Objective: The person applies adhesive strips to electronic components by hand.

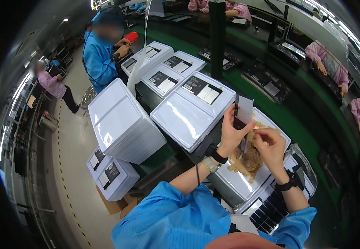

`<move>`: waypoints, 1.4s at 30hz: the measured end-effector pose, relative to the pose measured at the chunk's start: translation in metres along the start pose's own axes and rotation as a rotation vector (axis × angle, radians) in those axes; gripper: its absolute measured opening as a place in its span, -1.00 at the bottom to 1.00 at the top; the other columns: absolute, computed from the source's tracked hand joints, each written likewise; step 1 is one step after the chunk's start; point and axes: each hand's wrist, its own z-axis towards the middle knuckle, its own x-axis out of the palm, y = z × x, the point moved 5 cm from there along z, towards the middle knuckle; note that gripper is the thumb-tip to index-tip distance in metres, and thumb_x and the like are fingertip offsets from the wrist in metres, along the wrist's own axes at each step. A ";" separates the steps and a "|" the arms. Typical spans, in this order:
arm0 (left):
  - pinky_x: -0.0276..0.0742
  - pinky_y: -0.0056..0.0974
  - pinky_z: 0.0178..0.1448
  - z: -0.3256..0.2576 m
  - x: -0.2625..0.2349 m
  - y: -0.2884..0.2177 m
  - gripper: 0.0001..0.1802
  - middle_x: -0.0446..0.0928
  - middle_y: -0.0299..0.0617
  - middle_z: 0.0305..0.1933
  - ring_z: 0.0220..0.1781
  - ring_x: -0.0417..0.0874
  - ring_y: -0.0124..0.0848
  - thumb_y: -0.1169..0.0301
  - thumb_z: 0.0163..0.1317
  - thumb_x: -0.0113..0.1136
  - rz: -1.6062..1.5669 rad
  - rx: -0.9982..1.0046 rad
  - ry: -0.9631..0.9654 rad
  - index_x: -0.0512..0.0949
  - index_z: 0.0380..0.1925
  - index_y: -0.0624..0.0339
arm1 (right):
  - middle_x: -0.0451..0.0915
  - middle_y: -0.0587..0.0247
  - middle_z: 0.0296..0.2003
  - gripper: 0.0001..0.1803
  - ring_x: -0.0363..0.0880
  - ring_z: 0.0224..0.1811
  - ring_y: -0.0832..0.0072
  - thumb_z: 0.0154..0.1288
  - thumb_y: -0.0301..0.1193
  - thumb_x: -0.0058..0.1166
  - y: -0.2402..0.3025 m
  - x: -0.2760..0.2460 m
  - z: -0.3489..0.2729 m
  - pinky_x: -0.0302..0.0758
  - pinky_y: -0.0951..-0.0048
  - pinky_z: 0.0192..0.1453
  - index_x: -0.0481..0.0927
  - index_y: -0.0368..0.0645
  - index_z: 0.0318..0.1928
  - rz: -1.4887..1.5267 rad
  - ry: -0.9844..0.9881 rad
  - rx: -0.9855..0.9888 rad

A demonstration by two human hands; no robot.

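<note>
My left hand (234, 132) is closed around the lower part of a flat black-and-silver battery (244, 108), which it holds upright over a white plastic tray. Just to its right, my right hand (272, 146) has its thumb and fingers pinched together near the battery's lower end. Whatever those fingertips hold is too small to make out. A loose heap of crumpled brown paper scraps (249, 162) lies on the tray (234, 187) under both hands.
White trays (175, 120) bearing similar flat batteries lie at left, beside a tall stack of trays (124, 124). A green post (217, 39) rises beyond. A black device (267, 80) lies on the green line. A co-worker in blue (101, 58) stands at far left.
</note>
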 end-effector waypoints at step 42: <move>0.46 0.08 0.45 0.003 -0.029 -0.003 -0.20 0.36 0.12 0.37 0.28 0.53 -0.02 -0.18 0.52 -0.10 -0.212 -0.090 -0.129 0.18 0.43 0.29 | 0.70 0.07 -0.40 -0.87 0.70 -0.34 0.16 0.24 -0.48 0.31 0.033 0.020 -0.003 0.63 0.27 -0.20 0.71 -0.27 -0.24 -0.160 0.271 -0.152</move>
